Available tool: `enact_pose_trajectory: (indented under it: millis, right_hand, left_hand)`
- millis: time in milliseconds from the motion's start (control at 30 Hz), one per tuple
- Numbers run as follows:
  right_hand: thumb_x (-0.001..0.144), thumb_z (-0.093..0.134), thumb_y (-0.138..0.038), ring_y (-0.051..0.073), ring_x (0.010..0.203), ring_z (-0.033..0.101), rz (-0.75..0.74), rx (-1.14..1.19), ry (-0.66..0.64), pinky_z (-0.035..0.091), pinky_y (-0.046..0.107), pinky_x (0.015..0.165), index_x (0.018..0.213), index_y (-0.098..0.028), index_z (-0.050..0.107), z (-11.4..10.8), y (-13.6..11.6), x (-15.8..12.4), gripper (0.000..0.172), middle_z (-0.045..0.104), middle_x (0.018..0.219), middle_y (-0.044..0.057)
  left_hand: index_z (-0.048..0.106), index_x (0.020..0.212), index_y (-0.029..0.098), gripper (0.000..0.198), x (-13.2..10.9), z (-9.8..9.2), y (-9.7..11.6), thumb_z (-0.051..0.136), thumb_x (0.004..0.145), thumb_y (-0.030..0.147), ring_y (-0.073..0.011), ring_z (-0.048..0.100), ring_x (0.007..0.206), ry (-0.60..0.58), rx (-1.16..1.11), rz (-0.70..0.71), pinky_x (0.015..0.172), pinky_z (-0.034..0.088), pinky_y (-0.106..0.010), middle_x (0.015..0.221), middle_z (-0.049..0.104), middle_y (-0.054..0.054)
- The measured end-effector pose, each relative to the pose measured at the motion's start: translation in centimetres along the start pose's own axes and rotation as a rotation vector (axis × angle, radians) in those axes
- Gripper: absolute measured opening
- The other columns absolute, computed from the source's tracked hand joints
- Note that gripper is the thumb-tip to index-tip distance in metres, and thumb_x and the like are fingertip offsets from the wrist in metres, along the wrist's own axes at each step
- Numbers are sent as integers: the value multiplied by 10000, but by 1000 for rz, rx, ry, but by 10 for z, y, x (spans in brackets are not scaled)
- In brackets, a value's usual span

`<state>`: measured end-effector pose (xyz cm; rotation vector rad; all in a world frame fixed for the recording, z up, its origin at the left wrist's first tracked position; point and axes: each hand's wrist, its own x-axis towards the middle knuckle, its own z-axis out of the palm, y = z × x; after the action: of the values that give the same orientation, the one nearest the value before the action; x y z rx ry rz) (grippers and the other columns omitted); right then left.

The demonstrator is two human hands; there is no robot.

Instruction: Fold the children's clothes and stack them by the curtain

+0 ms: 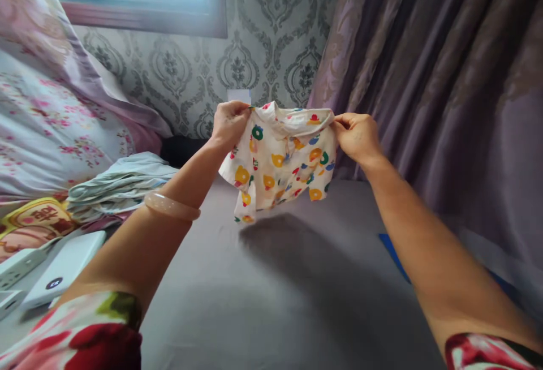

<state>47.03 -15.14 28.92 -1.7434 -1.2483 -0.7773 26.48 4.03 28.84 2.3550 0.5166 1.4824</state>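
Grey sheet (pixel 203 302) below a patterned garment (pixel 286 158) between left hand (pixel 229 125) and right hand (pixel 359 137), both pinching its edges.

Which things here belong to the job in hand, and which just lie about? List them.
In hand:
printed white shirt, held by left hand and right hand
perhaps the pale fabric pile

Apparently just lying about:
power strip
white power bank
yellow printed item
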Motion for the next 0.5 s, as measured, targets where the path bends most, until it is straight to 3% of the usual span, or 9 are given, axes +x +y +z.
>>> enact_pose_trajectory:
  millis: [100,267,367,500]
  right_hand:
    - [893,493,-372,236,747,653,30,-65,29,473,347,674,875,-199,695,7,3,-4,266,714,790,74]
    - [942,388,-323,250,846,636,9,-129,109,463,366,732,917,-200,647,14,3,-10,288,687,850,97]
    - [967,311,-304,268,966,606,-7,-183,178,455,394,799,989,-196,611,11,-2,-14,320,655,954,127]
    - [976,268,-281,281,1050,570,-13,-252,230,443,412,844,1052,-197,577,-8,-15,-22,329,607,1033,142]
  left_hand:
    - [631,917,194,225,-5,5,-1,420,848,231,-155,561,783,112,52,-45,741,444,-302,690,615,3]
    - [609,994,239,240,-10,13,1,393,891,231,-168,566,859,148,144,-18,800,431,-310,742,592,6]
    - [578,1086,254,244,-17,12,12,403,919,282,-231,543,1032,186,238,-9,877,409,-383,922,597,-37]
    - [543,1165,237,294,-34,-3,38,360,958,336,-304,398,1232,240,362,-46,989,302,-487,1198,503,-106]
